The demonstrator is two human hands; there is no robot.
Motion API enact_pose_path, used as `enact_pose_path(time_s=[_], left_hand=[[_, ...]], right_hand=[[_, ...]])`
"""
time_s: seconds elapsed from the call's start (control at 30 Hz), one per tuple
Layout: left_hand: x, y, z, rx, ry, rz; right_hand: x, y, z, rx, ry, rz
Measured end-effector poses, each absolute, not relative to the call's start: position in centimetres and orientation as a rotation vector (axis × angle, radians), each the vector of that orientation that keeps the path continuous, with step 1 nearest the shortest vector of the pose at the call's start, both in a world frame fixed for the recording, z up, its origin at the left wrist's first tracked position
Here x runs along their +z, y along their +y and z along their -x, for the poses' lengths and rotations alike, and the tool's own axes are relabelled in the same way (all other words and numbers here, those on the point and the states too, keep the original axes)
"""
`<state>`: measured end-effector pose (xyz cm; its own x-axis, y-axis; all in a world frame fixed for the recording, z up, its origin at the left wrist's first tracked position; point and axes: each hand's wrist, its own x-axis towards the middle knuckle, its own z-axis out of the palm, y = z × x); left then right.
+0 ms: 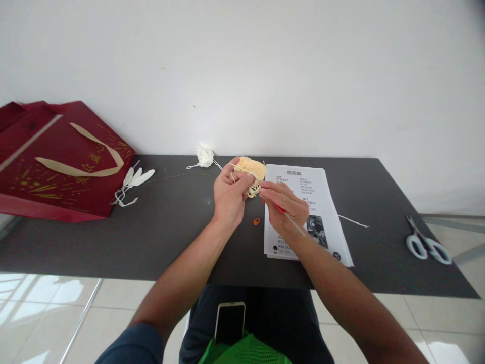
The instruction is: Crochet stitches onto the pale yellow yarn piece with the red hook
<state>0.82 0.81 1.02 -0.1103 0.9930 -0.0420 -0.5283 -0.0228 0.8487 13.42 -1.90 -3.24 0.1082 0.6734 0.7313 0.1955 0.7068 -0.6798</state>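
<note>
My left hand (230, 197) is closed on white yarn (241, 168), which runs over the raised index finger and down to the thumb. In my right hand (287, 208) is a crochet hook with a red grip (279, 209), and its thin metal end sticks out behind the fingers. Both hands' fingertips meet over the table, where the hook's tip and any small stitches are too fine to make out. A yellow yarn bundle (250, 166) lies just behind the hands, partly covered by them. From a white yarn ball (205, 156) a strand leads toward my left hand.
Printed sheets (333, 237) lie under my right forearm. An orange stitch marker (256, 221) is close by. Scissors (426, 242) rest at the right, a dark red gift bag (91, 197) and white crocheted pieces (139, 178) at the left. A phone (230, 323) is on my lap.
</note>
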Motion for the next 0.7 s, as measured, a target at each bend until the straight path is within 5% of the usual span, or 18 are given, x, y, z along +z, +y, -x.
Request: enact_pose_path(time_s=[0.4, 0.7], left_hand=[[1.2, 1.1, -0.2, 1.300, 0.809, -0.719], [0.7, 1.4, 0.0, 1.232, 0.978, -0.895]], right_hand=[[-1.5, -0.4, -13.3, 0.982, -0.939, 0.682], [-1.6, -0.8, -15.0, 0.616, -1.285, 0.816]])
